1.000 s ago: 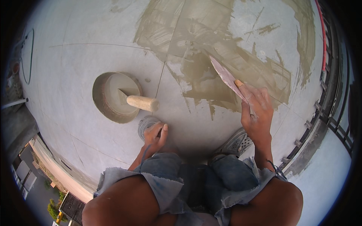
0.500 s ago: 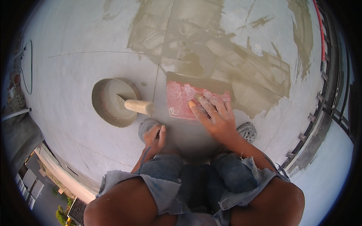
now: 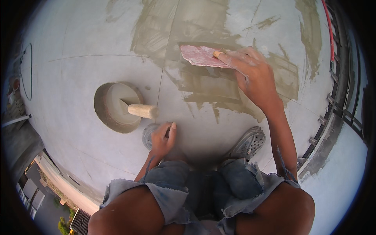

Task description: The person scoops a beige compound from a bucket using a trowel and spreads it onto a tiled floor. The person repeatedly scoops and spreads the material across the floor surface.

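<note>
My right hand (image 3: 252,74) grips the wooden handle of a flat reddish trowel (image 3: 201,55), whose blade lies over a wet brownish mortar patch (image 3: 211,84) on the grey concrete surface (image 3: 78,51). My left hand (image 3: 162,138) rests on my left grey shoe (image 3: 149,135), fingers loosely curled, holding nothing. Just left of it sits a round pan (image 3: 113,105) of grey mortar with a second tool's wooden handle (image 3: 141,111) sticking out over its rim. My right shoe (image 3: 247,144) stands near the lower edge of the wet patch.
I crouch in frayed denim shorts (image 3: 203,190). A metal railing (image 3: 337,98) with a red hose (image 3: 329,35) runs along the right edge. A thin cable (image 3: 29,70) loops at the far left. Ground and buildings lie far below the left edge.
My right hand has carried the trowel from beside the pan up and to the right, across the wet patch. My left hand has stayed on the shoe.
</note>
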Available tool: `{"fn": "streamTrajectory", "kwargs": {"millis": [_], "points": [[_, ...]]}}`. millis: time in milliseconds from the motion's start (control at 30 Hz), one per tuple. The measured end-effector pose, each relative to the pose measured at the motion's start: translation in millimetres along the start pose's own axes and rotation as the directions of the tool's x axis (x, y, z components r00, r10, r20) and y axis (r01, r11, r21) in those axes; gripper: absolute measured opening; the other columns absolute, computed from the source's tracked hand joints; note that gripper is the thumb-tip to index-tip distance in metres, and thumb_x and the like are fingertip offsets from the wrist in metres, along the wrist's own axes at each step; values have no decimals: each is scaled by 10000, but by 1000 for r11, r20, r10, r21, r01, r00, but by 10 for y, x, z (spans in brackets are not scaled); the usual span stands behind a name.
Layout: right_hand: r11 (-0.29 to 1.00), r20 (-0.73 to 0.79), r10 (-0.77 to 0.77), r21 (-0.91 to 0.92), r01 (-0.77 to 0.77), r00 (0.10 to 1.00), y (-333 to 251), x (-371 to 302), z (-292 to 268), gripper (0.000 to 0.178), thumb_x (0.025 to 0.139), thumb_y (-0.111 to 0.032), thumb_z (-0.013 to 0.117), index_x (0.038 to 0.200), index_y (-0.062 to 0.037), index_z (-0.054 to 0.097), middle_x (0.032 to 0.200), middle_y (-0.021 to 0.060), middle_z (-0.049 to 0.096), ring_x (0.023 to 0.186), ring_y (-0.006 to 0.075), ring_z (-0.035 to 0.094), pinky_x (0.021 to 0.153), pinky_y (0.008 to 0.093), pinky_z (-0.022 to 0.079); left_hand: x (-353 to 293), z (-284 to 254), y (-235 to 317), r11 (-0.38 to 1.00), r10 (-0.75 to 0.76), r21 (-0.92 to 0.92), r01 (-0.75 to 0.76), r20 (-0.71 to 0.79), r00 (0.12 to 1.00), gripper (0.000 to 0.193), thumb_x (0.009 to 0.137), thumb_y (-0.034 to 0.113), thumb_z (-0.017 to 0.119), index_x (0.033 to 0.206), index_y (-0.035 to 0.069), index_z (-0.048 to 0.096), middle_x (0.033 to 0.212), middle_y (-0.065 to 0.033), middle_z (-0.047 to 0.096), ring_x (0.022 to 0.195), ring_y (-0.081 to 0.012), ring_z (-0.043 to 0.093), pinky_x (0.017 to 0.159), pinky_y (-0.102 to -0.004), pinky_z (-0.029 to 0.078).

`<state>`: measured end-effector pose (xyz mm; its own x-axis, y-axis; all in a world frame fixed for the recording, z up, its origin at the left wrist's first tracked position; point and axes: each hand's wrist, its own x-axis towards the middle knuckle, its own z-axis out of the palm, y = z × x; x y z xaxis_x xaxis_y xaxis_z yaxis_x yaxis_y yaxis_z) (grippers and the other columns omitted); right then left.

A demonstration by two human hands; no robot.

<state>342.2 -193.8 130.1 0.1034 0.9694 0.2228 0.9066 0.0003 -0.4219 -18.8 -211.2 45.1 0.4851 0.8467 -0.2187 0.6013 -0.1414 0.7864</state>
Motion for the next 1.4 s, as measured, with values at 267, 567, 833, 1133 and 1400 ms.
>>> {"fn": "streamTrajectory", "kwargs": {"millis": [267, 567, 833, 1133, 1400], "points": [[994, 34, -93, -55, 95, 995, 190, 153, 247, 516, 847, 41, 660, 1279, -207, 796, 1127, 32, 805, 1037, 255, 718, 817, 408, 567, 71, 44, 13, 1000, 20, 21, -18, -58, 998, 173, 1046, 142, 701, 928, 15, 704, 688, -131, 596, 572, -215, 535, 577, -354, 450], [999, -7, 29, 35, -29, 1000, -314, -256, 45, 540, 789, 63, 687, 1270, -156, 798, 1156, 89, 799, 1013, 298, 724, 828, 395, 583, 72, 37, 10, 1000, -6, 12, 7, -60, 998, 182, 1048, 142, 700, 922, 10, 700, 696, -128, 614, 575, -210, 550, 575, -355, 454], [998, 14, -60, -14, 60, 998, -660, -838, 157, 455, 799, -2, 725, 1228, -130, 805, 1223, 50, 782, 1025, 250, 718, 819, 376, 573, 89, 56, -2, 1000, 27, -1, -27, -84, 996, 178, 1044, 135, 697, 925, 2, 696, 716, -136, 632, 593, -221, 584, 587, -367, 464], [996, -15, -79, -46, 78, 997, -773, -910, 490, 444, 813, -85, 749, 1248, -156, 800, 1258, 54, 759, 1099, 252, 715, 853, 388, 571, 52, 35, -34, 998, -53, 28, 54, -44, 998, 145, 1044, 122, 699, 955, 7, 707, 741, -135, 656, 620, -203, 599, 614, -343, 488], [999, -122, -38, -21, 35, 992, -681, -707, 372, 460, 794, -54, 738, 1240, -149, 804, 1204, 67, 772, 1064, 264, 707, 831, 401, 565, 62, 66, -80, 999, 39, 25, -36, -115, 993, 163, 1046, 153, 704, 958, 19, 733, 699, -108, 637, 566, -196, 564, 560, -354, 451]]}}
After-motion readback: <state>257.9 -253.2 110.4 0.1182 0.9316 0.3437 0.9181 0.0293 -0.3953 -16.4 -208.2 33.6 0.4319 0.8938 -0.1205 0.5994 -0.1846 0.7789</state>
